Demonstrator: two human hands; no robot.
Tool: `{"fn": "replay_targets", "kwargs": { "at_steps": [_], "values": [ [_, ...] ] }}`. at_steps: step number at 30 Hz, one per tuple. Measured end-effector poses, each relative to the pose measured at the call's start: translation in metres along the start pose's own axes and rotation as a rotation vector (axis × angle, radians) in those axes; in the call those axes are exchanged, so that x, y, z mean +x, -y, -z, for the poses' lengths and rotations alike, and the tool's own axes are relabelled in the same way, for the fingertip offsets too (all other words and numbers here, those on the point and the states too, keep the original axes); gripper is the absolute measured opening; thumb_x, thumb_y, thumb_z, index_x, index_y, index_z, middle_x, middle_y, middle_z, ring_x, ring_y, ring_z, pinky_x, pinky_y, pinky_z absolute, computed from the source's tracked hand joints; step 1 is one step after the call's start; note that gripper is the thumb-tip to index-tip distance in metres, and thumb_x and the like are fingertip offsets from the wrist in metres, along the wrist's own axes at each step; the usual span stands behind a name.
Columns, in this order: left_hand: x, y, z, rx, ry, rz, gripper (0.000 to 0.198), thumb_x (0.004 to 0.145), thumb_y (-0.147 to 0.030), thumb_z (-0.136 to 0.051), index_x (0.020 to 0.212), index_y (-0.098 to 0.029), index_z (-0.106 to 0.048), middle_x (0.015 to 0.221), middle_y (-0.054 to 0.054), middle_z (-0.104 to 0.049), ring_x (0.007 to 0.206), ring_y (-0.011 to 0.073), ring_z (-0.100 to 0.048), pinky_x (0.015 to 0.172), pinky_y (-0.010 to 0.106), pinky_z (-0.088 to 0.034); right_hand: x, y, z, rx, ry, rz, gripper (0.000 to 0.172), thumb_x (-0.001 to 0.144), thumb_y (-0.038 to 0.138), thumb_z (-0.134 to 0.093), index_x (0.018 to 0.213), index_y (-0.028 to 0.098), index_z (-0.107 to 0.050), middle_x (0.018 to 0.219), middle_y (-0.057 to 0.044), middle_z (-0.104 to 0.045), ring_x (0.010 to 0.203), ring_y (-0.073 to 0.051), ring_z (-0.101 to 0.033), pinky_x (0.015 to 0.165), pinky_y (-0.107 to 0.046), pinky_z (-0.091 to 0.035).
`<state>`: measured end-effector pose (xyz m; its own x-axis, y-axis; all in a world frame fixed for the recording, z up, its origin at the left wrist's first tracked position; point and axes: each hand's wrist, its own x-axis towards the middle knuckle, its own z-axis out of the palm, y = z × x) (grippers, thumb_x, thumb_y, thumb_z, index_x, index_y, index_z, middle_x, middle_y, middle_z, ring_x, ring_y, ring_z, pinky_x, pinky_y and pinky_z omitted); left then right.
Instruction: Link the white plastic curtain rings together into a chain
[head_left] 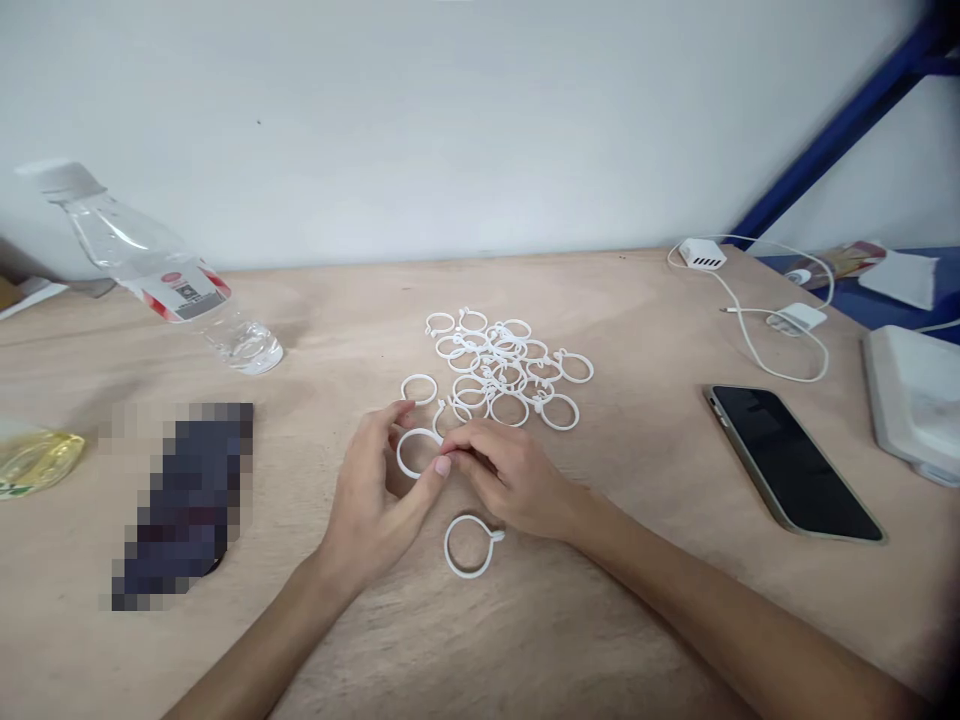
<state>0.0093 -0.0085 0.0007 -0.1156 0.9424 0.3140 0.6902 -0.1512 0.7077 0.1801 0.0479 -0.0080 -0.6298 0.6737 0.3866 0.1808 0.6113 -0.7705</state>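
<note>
White plastic makes up the small ring (415, 452) pinched between both hands near the middle of the tabletop (615, 600). The left hand (379, 500) curls around the ring's left and lower side, thumb tip against its lower right edge and fingers arched over the top. The right hand (510, 478) meets it from the right, fingertips closed on the ring's right edge where the two hands touch. Both hands are thus grasping the same ring, held just above the wood.

Just below the right hand, a second white ring (469, 546) lies flat by itself, with a small nub on its right side. Just beyond the left fingertips sits another single ring (419, 389), apart from the rest. Behind the hands a loose pile of rings (506, 365) spreads out, many overlapping one another.

Farther out to the right a dark phone (791, 462) lies face up, and beyond it a white charger with its cable (750, 320) trails along the tabletop near a pale tray (911, 400) at the edge. To the left a clear water bottle (161, 265) appears to lean, with a red and white label. A blurred dark object (184, 500) lies below it, and a yellowish bag (37, 458) sits at the far left edge.
</note>
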Motion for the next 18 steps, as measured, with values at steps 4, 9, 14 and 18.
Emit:
{"fn": "replay_targets", "kwargs": {
  "at_steps": [4,9,14,18],
  "values": [
    [0.001,-0.001,0.001,-0.080,0.120,0.007,0.038,0.086,-0.039,-0.058,0.119,-0.020,-0.055,0.110,0.007,-0.065,0.099,0.0213,-0.061,0.088,0.037,-0.046,0.000,0.002,0.002,0.066,-0.025,-0.067,0.013,0.094,0.023,-0.045,0.092,0.021,-0.058,0.080,-0.001,-0.062,0.069,-0.013,-0.054,0.064,-0.026,-0.042],
    [0.002,-0.001,0.002,0.046,0.171,-0.058,0.032,0.082,-0.041,-0.065,0.107,-0.022,-0.063,0.088,0.003,-0.069,0.083,0.0204,-0.060,0.080,0.036,-0.045,0.002,0.006,0.003,0.188,-0.098,-0.212,0.011,0.090,0.027,-0.052,0.088,0.020,-0.060,0.074,0.001,-0.059,0.063,-0.011,-0.050,0.059,-0.025,-0.041],
    [0.001,-0.001,0.002,0.112,0.132,-0.166,0.025,0.081,-0.042,-0.064,0.087,-0.018,-0.066,0.069,0.001,-0.064,0.067,0.0172,-0.054,0.070,0.033,-0.042,0.007,0.001,0.007,0.506,-0.196,-0.370,0.016,0.088,0.035,-0.054,0.089,0.020,-0.060,0.073,0.001,-0.058,0.066,-0.011,-0.054,0.056,-0.024,-0.041],
    [0.001,-0.001,0.004,0.040,0.142,-0.079,0.028,0.084,-0.041,-0.056,0.071,-0.018,-0.063,0.061,0.000,-0.060,0.060,0.0153,-0.051,0.062,0.028,-0.041,0.011,-0.007,0.010,0.705,-0.289,-0.494,0.028,0.087,0.047,-0.053,0.090,0.019,-0.059,0.065,0.003,-0.054,0.054,-0.010,-0.048,0.044,-0.021,-0.034]
  ]
}}
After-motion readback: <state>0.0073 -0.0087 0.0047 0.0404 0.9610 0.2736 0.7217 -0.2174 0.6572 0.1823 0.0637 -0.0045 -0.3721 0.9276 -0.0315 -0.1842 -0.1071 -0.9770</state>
